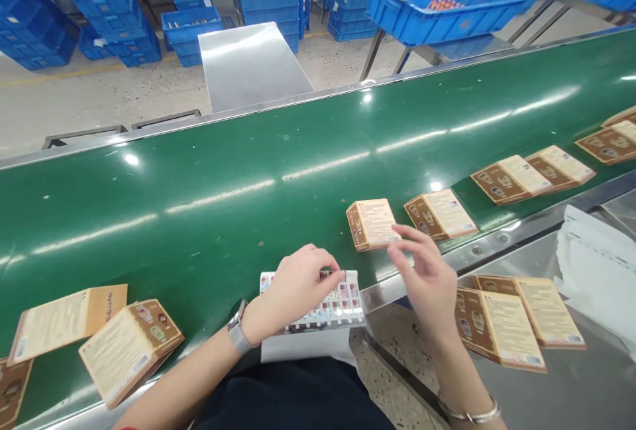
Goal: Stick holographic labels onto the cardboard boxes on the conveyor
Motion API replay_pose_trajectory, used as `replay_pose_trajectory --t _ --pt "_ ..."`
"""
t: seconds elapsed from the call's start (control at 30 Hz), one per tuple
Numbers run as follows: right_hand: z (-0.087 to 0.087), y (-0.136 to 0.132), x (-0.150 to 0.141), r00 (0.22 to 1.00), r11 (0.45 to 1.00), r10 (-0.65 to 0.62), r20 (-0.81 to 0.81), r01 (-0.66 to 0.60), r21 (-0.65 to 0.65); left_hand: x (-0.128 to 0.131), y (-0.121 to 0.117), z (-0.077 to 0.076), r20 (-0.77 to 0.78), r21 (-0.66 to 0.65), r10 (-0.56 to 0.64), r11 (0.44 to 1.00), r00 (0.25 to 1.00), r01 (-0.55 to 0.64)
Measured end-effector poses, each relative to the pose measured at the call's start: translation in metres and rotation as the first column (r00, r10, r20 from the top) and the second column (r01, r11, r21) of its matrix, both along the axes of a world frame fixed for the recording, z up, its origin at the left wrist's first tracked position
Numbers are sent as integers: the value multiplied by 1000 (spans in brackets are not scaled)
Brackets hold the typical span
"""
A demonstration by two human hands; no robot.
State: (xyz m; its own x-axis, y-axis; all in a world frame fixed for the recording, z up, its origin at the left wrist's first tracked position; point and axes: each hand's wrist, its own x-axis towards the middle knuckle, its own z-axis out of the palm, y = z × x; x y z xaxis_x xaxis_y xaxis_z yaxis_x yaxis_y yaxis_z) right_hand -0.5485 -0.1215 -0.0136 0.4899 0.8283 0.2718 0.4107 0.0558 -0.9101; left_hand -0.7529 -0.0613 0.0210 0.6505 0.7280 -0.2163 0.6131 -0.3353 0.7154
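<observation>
Dark clothing [293, 397] fills the bottom centre of the frame. At lower left, folded brown-and-cream cards [116, 357] lie on the green belt [223, 238]; the two whole ones show a small pale-blue patch on the cream panel. Near lower centre, the left hand [303, 287] has thumb and fingertips drawn together over the label sheet [348, 301]; whether a label is pinched there, I cannot tell. Many labels sit in rows on that sheet, so by the look of it plenty are unused. Just right of centre, the middle card [372, 224] stands on the belt, with no such patch discernible, so it looks unfinished, though fingers hide one corner. The right hand [427, 277] is partly open, grasping nothing visible, fingertips at that card's edge; contact is unclear. Toward the right, more cards [511, 178] line the belt, several with patches, apparently done. At lower right, others [504, 330] overlap on a steel surface [561, 397], patches also showing.
</observation>
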Motion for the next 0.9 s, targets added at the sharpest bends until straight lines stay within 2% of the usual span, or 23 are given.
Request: replay_pose_trajectory --t 0.07,0.1,0.17,0.23,0.33,0.4,0.63,0.9 --pt "-11 14 13 944 972 -230 -238 213 -96 7 1 -7 64 76 -150 986 987 145" --pt "-18 22 19 910 957 -289 -296 267 -114 13 2 -10 82 138 -237 965 968 225" --pt "-30 37 28 881 943 -333 -338 310 -122 27 4 -17 72 279 -386 893 920 353" --pt "-39 49 34 858 935 -355 -371 328 -137 43 10 -24 12 374 -464 824 886 426" --pt "-45 59 36 831 922 -387 -401 355 -154 63 21 -30 -114 418 -538 737 836 531" --pt "-48 64 37 818 913 -408 -405 377 -158 72 27 -31 -165 415 -568 702 807 579" --pt "-51 74 46 816 875 -483 -318 460 -149 90 33 -33 -178 412 -570 697 802 587" --pt "-45 76 66 837 831 -544 -53 529 -174 109 40 -34 -157 382 -590 703 792 600"
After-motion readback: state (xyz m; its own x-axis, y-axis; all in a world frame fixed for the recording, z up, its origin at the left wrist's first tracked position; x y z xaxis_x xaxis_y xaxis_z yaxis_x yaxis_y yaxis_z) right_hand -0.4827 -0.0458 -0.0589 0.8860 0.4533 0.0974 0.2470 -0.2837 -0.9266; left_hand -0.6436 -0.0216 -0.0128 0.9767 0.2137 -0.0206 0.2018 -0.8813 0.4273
